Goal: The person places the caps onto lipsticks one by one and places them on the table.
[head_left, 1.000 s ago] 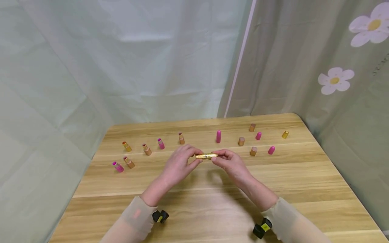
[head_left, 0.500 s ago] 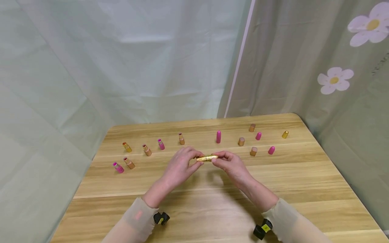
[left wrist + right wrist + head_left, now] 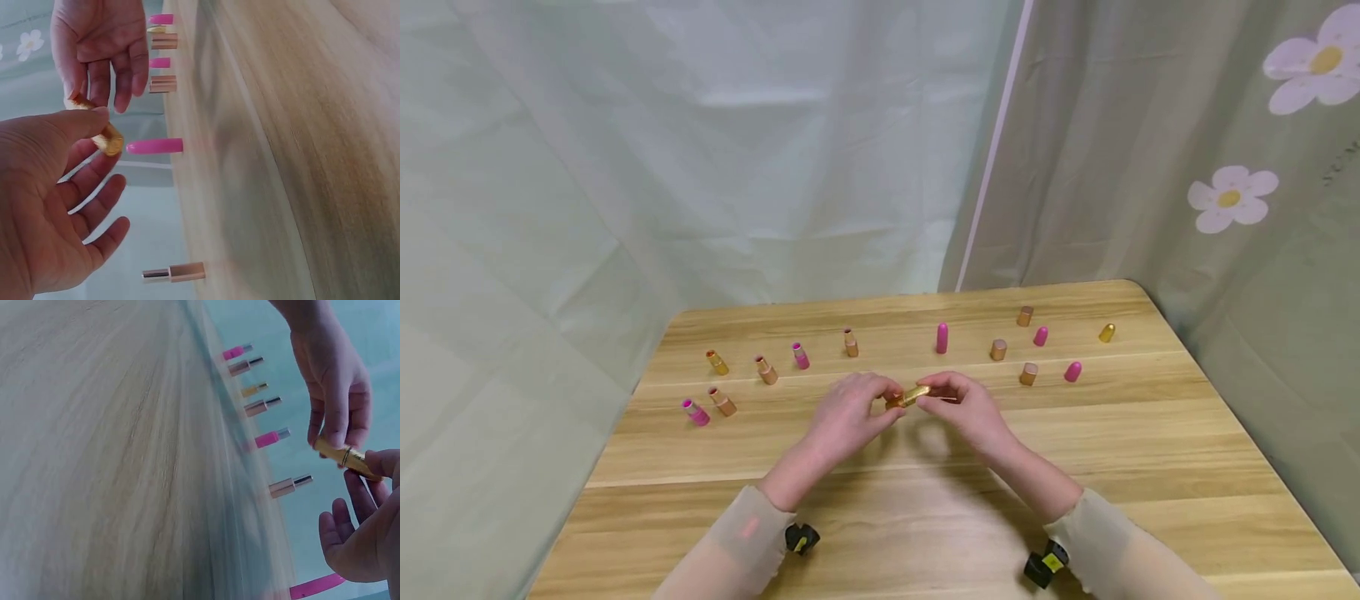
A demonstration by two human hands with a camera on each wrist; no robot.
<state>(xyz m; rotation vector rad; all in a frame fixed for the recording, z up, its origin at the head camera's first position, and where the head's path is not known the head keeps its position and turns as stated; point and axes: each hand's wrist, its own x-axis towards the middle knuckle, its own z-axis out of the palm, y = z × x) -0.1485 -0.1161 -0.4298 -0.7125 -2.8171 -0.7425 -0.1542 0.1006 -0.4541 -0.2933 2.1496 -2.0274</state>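
A gold lipstick tube (image 3: 913, 397) is held above the table between both hands, slightly tilted with its right end farther from me. My left hand (image 3: 847, 418) pinches the left end between thumb and fingers. At the other end, my right hand (image 3: 967, 412) pinches with thumb and fingertips. In the right wrist view a dark ring shows around the middle of the gold tube (image 3: 347, 456). The fingers of both hands cover parts of the ends. Beyond the hands, a closed pink lipstick (image 3: 942, 338) stands upright.
Several uncapped lipstick bases, including a pink one (image 3: 696, 413) and a copper one (image 3: 765, 370), stand at the left of the wooden table (image 3: 925, 533). Several caps stand at the right, among them a gold cap (image 3: 1107, 332) and a pink cap (image 3: 1072, 372). A curtain (image 3: 775, 167) hangs behind.
The gold lipstick tube has gone from nearly level across the view to slanted, its left end now nearer me. Both hands still hold it and have shifted slightly.
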